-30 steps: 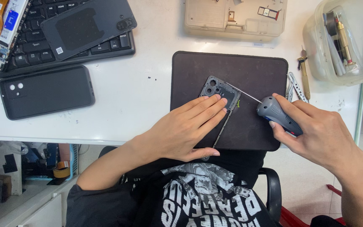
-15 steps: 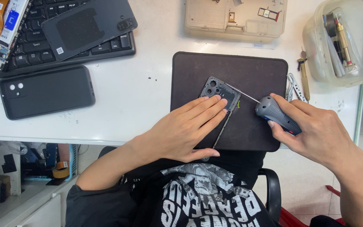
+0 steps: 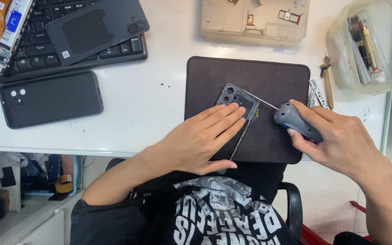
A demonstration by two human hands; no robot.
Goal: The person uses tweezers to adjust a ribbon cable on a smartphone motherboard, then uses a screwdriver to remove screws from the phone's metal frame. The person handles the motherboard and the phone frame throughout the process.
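left hand [image 3: 200, 138] flat, pinning phone [image 3: 237, 99] on dark mat [image 3: 268, 77]; right hand [image 3: 341, 140] gripping screwdriver [image 3: 296, 122], tip at phone.

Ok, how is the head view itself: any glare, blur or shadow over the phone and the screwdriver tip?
Head view: even, bright light, no glare on the phone; sharp, no motion blur; the left hand covers most of the phone and casts a soft shadow; the screwdriver in the right hand is crisp, its thin shaft clearly visible on the dark mat.
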